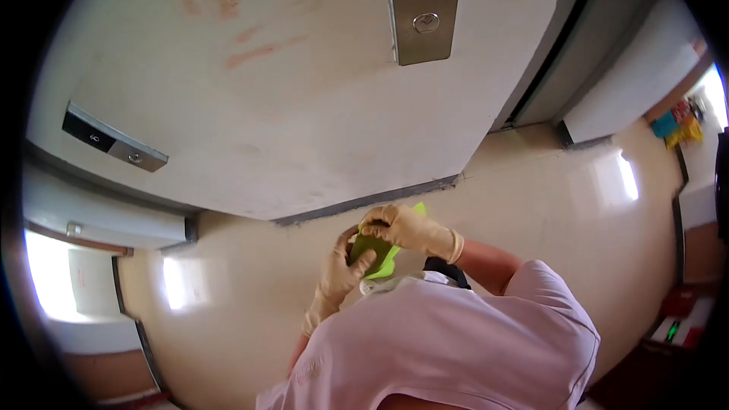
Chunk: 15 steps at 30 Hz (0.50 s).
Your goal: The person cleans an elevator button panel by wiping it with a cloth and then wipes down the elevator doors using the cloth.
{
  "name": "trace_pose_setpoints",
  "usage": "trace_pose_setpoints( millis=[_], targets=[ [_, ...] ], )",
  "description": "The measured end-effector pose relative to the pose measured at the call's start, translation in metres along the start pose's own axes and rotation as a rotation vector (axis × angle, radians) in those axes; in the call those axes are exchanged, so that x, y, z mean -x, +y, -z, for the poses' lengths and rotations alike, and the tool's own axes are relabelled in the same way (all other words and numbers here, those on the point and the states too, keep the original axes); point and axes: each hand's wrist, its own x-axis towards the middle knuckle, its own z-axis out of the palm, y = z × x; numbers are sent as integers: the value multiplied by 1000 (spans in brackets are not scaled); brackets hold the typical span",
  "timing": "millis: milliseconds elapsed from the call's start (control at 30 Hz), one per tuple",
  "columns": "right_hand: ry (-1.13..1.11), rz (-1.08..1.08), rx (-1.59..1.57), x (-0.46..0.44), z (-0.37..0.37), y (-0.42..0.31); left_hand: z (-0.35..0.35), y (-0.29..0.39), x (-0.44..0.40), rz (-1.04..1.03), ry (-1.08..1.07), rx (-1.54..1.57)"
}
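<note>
Both my hands wear pale cream rubber gloves and meet in front of my chest. Between them is a yellow-green cloth (386,264), darker olive on the flat face toward me and bright along its loose edges. My left hand (343,267) grips its left side with the thumb across the face. Bent over the top edge, the fingers of my right hand (404,229) pinch it, and a bright corner sticks up behind that hand. The cloth's far side is hidden.
Ahead stands a pale wall (326,106) with reddish smears (258,53). Two metal lift call panels (425,26) (114,139) are mounted on it. Beyond its right corner is a lift doorway (550,68). Colourful bags (678,125) lie far right on the glossy tiled floor (547,205).
</note>
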Motion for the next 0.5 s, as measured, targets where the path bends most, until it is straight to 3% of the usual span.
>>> trace_pose_setpoints(
  millis=[33, 67, 133, 200, 267, 300, 433, 500],
  targets=[
    [2, 91, 63, -3, -16, -4, 14, -4, 7, -51, -48, -206],
    [23, 82, 74, -5, -29, -8, 26, -15, 13, -63, -69, -199],
    [3, 113, 7, -5, -57, -23, 50, -34, 25, 241, -258, -63],
    [39, 147, 69, -8, -73, -25, 72, -43, 30, 265, -284, -64],
    [129, 190, 65, -13, -77, -26, 92, -55, 25, 390, -360, -277],
    [233, 262, 124, -7, -69, -46, 95, -59, 27, 385, -375, -274],
    [477, 192, 83, -14, -39, -44, 103, -72, 31, 220, -321, -187],
    [709, 207, 261, -20, -17, -41, 101, -73, 22, 196, -306, -220]
  ],
)
